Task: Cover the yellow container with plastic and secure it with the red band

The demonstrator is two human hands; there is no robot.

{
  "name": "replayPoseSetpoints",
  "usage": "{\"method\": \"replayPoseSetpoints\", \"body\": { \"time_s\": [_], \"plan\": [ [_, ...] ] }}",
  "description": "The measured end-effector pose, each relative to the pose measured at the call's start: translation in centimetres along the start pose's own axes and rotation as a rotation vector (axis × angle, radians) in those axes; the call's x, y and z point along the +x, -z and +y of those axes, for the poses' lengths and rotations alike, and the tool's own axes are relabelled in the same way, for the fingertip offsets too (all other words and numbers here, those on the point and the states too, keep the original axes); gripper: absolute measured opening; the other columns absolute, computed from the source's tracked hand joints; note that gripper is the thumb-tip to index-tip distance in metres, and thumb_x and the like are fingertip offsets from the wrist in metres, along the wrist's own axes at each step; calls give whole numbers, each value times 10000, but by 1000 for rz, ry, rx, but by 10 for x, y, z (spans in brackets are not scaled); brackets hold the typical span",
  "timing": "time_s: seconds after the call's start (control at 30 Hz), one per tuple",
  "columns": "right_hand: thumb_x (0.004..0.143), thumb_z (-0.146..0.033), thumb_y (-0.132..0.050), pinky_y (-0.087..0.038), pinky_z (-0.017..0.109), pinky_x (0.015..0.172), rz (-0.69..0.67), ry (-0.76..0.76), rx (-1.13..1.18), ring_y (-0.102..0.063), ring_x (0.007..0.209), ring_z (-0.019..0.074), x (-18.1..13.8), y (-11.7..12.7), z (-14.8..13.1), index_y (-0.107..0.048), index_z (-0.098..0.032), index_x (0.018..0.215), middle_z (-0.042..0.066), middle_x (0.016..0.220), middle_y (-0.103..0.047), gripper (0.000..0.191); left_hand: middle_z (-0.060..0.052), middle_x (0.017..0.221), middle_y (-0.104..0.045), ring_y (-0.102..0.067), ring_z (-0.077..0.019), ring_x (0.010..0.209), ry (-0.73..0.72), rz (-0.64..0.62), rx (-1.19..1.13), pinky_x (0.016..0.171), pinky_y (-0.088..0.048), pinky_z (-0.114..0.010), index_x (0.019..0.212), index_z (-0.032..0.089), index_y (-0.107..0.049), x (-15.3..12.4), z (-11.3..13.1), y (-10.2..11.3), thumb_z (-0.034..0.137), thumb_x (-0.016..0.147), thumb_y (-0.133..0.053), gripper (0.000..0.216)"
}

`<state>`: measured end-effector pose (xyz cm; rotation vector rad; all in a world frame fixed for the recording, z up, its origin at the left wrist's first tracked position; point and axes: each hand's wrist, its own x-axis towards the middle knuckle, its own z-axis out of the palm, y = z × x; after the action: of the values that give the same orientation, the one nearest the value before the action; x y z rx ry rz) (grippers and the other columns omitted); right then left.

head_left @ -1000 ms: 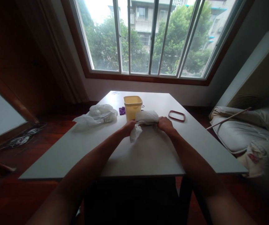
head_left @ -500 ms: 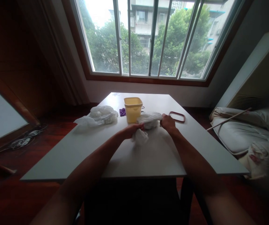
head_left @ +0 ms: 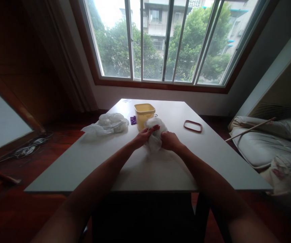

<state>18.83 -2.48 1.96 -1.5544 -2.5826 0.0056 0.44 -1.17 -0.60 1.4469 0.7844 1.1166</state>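
Both hands hold a crumpled, translucent white plastic bag (head_left: 154, 143) above the middle of the white table (head_left: 145, 173). My left hand (head_left: 145, 135) grips its left side, with some fingers stretched across the plastic. On the other side my right hand (head_left: 169, 140) is closed round a part of the bag. Just behind the bag stands a yellow plastic bin (head_left: 141, 118), upright and partly covered from view. A second crumpled white plastic bag (head_left: 108, 124) lies on the table to the left. Past my right hand rests a reddish-brown rectangular frame (head_left: 193, 126).
A small purple item (head_left: 133, 120) lies left of the bin. The window (head_left: 160, 50) is beyond the table's far edge. At right is a pale padded cushion (head_left: 257, 141) with a stick (head_left: 250, 129) across it. Coiled cables (head_left: 30, 148) lie on the floor at left.
My right hand has moved left, closer to my left hand. The bag, stretched sideways between them before, is now bunched and hangs in front of the bin. The view has shifted slightly.
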Motion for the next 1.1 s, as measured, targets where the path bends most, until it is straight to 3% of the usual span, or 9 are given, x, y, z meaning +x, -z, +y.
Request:
{"method": "replayPoseSetpoints", "body": {
  "time_s": [0.13, 0.3, 0.4, 0.53, 0.77, 1.0, 1.1],
  "plan": [
    [893, -404, -587, -459, 255, 651, -25, 128, 113, -674, 757, 205, -4, 3, 10, -732, -155, 900, 113, 905, -750, 288, -80, 940, -702, -627, -196, 866, -49, -97, 479, 788, -508, -304, 997, 132, -667, -1, -11, -1, 590, 880, -560, 485],
    [811, -442, -697, -442, 245, 606, -55, 189, 163, -643, 710, 187, -2, 0, 17, -733, -127, 898, 103, 873, -741, 329, -73, 944, -685, -615, -212, 863, -124, -156, 891, 786, -512, -303, 929, 156, -651, 0, -10, 1, 520, 723, -768, 434],
    [795, -419, -716, -446, 244, 609, -80, 210, 191, -648, 714, 190, 0, -2, 16, -744, -121, 910, 106, 879, -742, 320, -95, 1072, -688, -636, -246, 957, -198, -214, 933, 851, -515, -321, 1000, 173, -675, 1, -6, 3, 501, 653, -834, 504],
    [793, -313, -707, -461, 246, 661, -36, 247, 240, -649, 753, 191, -1, 1, 18, -745, -104, 930, 114, 890, -742, 253, -105, 1138, -700, -657, -281, 993, -190, -247, 1015, 870, -516, -353, 1101, 198, -699, 1, -8, 4, 459, 712, -802, 481],
    [794, -174, -636, -482, 249, 789, 68, 277, 393, -641, 879, 179, -3, 10, 24, -713, -178, 965, 61, 1029, -728, 188, -118, 963, -741, -681, -262, 835, -56, -174, 1137, 774, -520, -338, 918, 189, -760, 1, -15, 1, 449, 873, -607, 305],
    [789, -162, -631, -484, 256, 805, 159, 433, 546, -637, 897, 178, -4, 5, 13, -683, -171, 928, 65, 1013, -705, 148, -126, 860, -730, -665, -268, 758, -17, -120, 1142, 726, -515, -357, 830, 163, -753, 3, -14, 2, 265, 777, -658, 149],
    [821, -213, -619, -484, 258, 741, 186, 445, 640, -627, 805, 164, -1, -1, 10, -671, -179, 921, 47, 926, -706, 117, -116, 845, -723, -658, -263, 756, -96, -80, 1067, 714, -506, -354, 815, 155, -736, 4, -17, 4, 193, 742, -654, 117]
  ]
}}
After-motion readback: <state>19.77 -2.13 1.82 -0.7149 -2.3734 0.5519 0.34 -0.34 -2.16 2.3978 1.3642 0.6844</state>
